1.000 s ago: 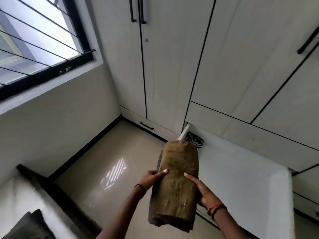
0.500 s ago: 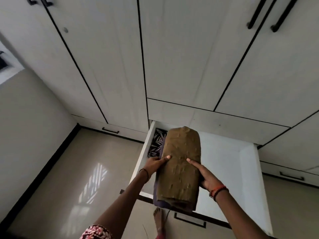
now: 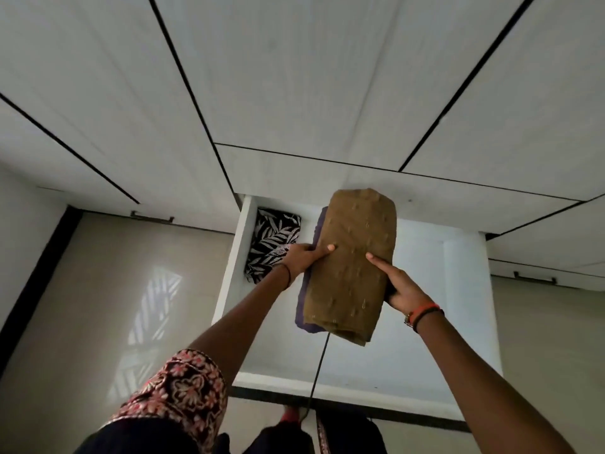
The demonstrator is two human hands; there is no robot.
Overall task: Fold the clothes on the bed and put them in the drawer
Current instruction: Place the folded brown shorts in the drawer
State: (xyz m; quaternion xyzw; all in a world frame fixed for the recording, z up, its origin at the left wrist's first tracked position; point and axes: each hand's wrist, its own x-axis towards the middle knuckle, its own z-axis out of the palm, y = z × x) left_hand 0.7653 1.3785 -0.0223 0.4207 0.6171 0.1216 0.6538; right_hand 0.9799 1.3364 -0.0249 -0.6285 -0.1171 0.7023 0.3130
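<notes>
**A:** In the head view, where is the clothing?

**B:** The folded brown garment (image 3: 352, 263), with a purple layer (image 3: 309, 299) beneath it, is held above the open drawer (image 3: 465, 290). It looks not yet set down.

**A:** And the hands?

**B:** The left hand (image 3: 302, 258) grips the bundle's left edge with the thumb on top. The right hand (image 3: 397, 286) clasps the right edge, thumb on top and fingers curled underneath.

**A:** How far along is the job?

**B:** A leaf-print folded cloth (image 3: 273, 244) already lies in the drawer's far left corner (so I judge at least one piece is stowed). This bundle is folded and only needs lowering beside it. The bed is out of view, so I can't tell what is left.
</notes>
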